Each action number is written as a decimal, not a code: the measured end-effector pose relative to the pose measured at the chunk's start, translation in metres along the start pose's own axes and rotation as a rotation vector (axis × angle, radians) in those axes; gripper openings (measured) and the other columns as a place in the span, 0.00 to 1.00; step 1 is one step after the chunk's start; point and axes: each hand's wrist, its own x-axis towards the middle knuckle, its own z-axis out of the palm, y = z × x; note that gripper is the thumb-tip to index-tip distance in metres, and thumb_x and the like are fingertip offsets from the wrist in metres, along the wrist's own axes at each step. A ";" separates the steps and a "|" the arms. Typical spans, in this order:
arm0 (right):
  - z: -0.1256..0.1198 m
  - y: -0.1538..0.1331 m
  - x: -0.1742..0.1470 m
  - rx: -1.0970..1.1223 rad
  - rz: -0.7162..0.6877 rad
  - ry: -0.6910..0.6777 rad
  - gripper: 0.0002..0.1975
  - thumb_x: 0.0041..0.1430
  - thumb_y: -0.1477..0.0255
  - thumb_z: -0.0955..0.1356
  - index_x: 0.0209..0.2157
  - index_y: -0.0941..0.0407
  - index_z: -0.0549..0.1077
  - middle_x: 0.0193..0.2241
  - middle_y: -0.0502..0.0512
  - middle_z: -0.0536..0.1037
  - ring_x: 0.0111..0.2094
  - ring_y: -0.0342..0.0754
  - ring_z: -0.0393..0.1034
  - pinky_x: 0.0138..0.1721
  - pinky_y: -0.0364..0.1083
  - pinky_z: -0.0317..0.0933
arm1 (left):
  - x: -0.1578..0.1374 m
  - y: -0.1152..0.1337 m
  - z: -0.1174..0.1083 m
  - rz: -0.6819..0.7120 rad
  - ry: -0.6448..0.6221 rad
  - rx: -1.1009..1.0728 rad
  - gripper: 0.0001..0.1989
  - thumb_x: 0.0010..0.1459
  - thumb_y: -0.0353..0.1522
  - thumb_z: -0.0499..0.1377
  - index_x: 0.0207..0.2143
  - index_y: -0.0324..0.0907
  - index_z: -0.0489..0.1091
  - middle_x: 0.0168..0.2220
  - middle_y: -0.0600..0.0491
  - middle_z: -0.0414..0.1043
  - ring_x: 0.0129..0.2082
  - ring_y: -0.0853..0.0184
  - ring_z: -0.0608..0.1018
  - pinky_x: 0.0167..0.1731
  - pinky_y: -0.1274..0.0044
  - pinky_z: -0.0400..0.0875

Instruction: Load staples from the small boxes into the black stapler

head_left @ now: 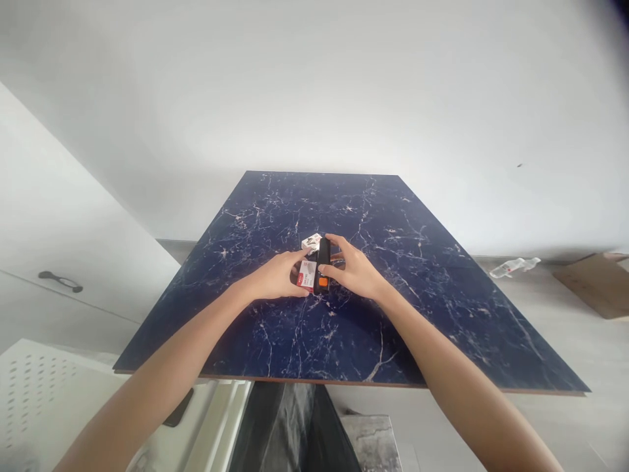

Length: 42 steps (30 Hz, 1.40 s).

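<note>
Near the middle of the blue marbled table [304, 341], my left hand [278, 275] is closed round a small red and white box [306, 274], thumb at its near edge and a finger at its far end. My right hand [356, 265] grips a black object with an orange patch [324, 262], whose exact kind I cannot make out. The box and the black object stand side by side, apparently touching. Just beyond them lies a white box with dark markings [311, 242], close to my left fingertips. My fingers hide parts of these things.
A white cabinet with a dark handle [61, 282] is on the left. Below it, a white perforated surface [44, 393] bears a dark phone-like object [177, 409]. On the floor at right lie a clear plastic bottle or wrapper [514, 267] and a cardboard box [594, 285]. A wall rises behind the table.
</note>
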 end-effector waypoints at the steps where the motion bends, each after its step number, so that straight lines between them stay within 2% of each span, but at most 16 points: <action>1: -0.001 0.000 0.000 0.010 -0.002 -0.007 0.35 0.61 0.62 0.70 0.66 0.51 0.57 0.63 0.64 0.68 0.51 0.57 0.75 0.47 0.56 0.72 | 0.000 0.001 0.002 0.000 0.012 0.005 0.53 0.48 0.45 0.72 0.72 0.52 0.50 0.55 0.43 0.72 0.47 0.51 0.78 0.43 0.65 0.73; 3: -0.001 0.000 0.001 0.014 0.002 -0.012 0.35 0.61 0.63 0.70 0.66 0.50 0.58 0.62 0.63 0.68 0.51 0.57 0.75 0.49 0.57 0.72 | 0.000 0.003 0.005 0.028 0.026 0.041 0.54 0.47 0.46 0.72 0.72 0.52 0.50 0.57 0.43 0.70 0.52 0.49 0.75 0.46 0.63 0.72; 5: 0.000 0.000 0.003 0.017 0.010 -0.004 0.32 0.62 0.62 0.69 0.66 0.51 0.59 0.61 0.63 0.70 0.49 0.56 0.76 0.49 0.57 0.71 | 0.002 0.004 0.006 0.092 0.056 0.086 0.50 0.49 0.49 0.70 0.70 0.51 0.54 0.60 0.42 0.67 0.58 0.47 0.70 0.52 0.60 0.69; 8: 0.003 0.000 0.004 0.020 0.021 0.044 0.27 0.67 0.61 0.65 0.64 0.52 0.61 0.59 0.63 0.72 0.49 0.54 0.76 0.50 0.56 0.71 | 0.011 -0.003 0.006 0.132 0.209 0.153 0.33 0.65 0.50 0.56 0.67 0.48 0.60 0.65 0.44 0.62 0.65 0.50 0.60 0.62 0.57 0.59; 11: 0.008 0.004 0.006 0.022 0.031 0.071 0.24 0.69 0.61 0.63 0.63 0.52 0.63 0.58 0.62 0.73 0.50 0.54 0.75 0.50 0.55 0.71 | 0.021 -0.012 0.007 0.060 0.276 0.216 0.28 0.72 0.46 0.44 0.68 0.46 0.60 0.68 0.46 0.59 0.68 0.52 0.54 0.65 0.55 0.51; 13: 0.009 0.007 0.006 0.041 0.029 0.072 0.24 0.69 0.61 0.63 0.63 0.51 0.62 0.58 0.62 0.73 0.49 0.53 0.75 0.50 0.55 0.71 | 0.023 -0.015 0.007 0.059 0.235 0.250 0.28 0.73 0.46 0.43 0.67 0.44 0.63 0.65 0.47 0.65 0.67 0.52 0.56 0.65 0.55 0.51; 16: 0.010 0.011 0.007 0.066 0.028 0.073 0.24 0.69 0.61 0.63 0.63 0.50 0.62 0.58 0.60 0.73 0.48 0.52 0.76 0.50 0.55 0.72 | 0.019 -0.011 0.005 0.111 0.233 0.277 0.27 0.74 0.44 0.41 0.60 0.43 0.71 0.54 0.47 0.74 0.60 0.54 0.64 0.63 0.58 0.55; 17: 0.010 0.011 0.007 0.070 0.028 0.071 0.23 0.69 0.61 0.63 0.63 0.50 0.62 0.57 0.60 0.73 0.48 0.52 0.76 0.50 0.55 0.72 | 0.017 -0.009 0.003 0.118 0.250 0.274 0.27 0.74 0.44 0.41 0.57 0.43 0.74 0.53 0.46 0.75 0.59 0.55 0.65 0.63 0.58 0.57; 19: 0.010 0.012 0.007 0.074 0.028 0.059 0.24 0.69 0.61 0.63 0.63 0.49 0.62 0.57 0.60 0.73 0.47 0.51 0.76 0.50 0.56 0.72 | 0.014 -0.007 0.000 0.118 0.262 0.248 0.28 0.73 0.46 0.42 0.56 0.44 0.75 0.58 0.45 0.70 0.62 0.53 0.63 0.63 0.58 0.57; 21: 0.009 0.013 0.007 0.074 0.027 0.047 0.24 0.70 0.60 0.63 0.64 0.49 0.62 0.57 0.60 0.73 0.46 0.51 0.76 0.49 0.56 0.72 | 0.013 -0.008 -0.004 0.112 0.202 0.214 0.28 0.70 0.51 0.46 0.63 0.47 0.68 0.68 0.45 0.58 0.68 0.50 0.56 0.65 0.56 0.53; 24: 0.009 0.014 0.008 0.076 0.030 0.051 0.24 0.70 0.61 0.63 0.64 0.49 0.62 0.57 0.60 0.73 0.46 0.52 0.76 0.49 0.56 0.73 | 0.013 -0.014 -0.007 0.099 -0.015 0.186 0.45 0.60 0.57 0.57 0.73 0.52 0.48 0.74 0.46 0.44 0.72 0.44 0.46 0.67 0.51 0.48; 27: 0.009 0.016 0.008 0.077 0.024 0.057 0.24 0.69 0.61 0.63 0.64 0.48 0.62 0.56 0.60 0.73 0.47 0.52 0.76 0.50 0.56 0.72 | 0.011 -0.016 -0.009 0.095 -0.142 0.195 0.61 0.47 0.60 0.66 0.74 0.53 0.39 0.74 0.44 0.40 0.72 0.40 0.47 0.66 0.51 0.51; 29: 0.009 0.015 0.007 0.066 0.023 0.057 0.25 0.68 0.61 0.64 0.64 0.48 0.61 0.56 0.60 0.74 0.46 0.52 0.77 0.49 0.56 0.73 | 0.008 -0.016 -0.008 0.103 -0.140 0.205 0.63 0.43 0.60 0.68 0.74 0.54 0.39 0.74 0.45 0.41 0.71 0.40 0.48 0.65 0.52 0.53; 35: 0.006 0.004 0.003 0.000 0.068 0.068 0.33 0.62 0.60 0.69 0.66 0.50 0.58 0.56 0.62 0.73 0.42 0.53 0.77 0.44 0.55 0.73 | 0.008 -0.012 0.000 0.072 -0.024 0.225 0.61 0.43 0.59 0.68 0.73 0.51 0.46 0.70 0.43 0.52 0.68 0.41 0.55 0.64 0.53 0.56; 39: 0.009 -0.005 -0.003 -0.120 0.131 0.090 0.40 0.53 0.58 0.74 0.63 0.53 0.59 0.49 0.62 0.77 0.41 0.55 0.77 0.43 0.54 0.71 | 0.009 -0.014 0.008 0.073 0.007 0.256 0.62 0.43 0.60 0.66 0.73 0.47 0.45 0.70 0.41 0.52 0.68 0.41 0.55 0.64 0.52 0.55; 42: 0.008 -0.003 -0.002 -0.210 0.202 0.137 0.37 0.52 0.61 0.74 0.60 0.53 0.59 0.43 0.59 0.79 0.40 0.56 0.77 0.42 0.52 0.69 | 0.021 -0.013 0.017 0.101 0.060 0.277 0.60 0.44 0.59 0.66 0.73 0.46 0.47 0.69 0.41 0.53 0.68 0.41 0.55 0.64 0.53 0.55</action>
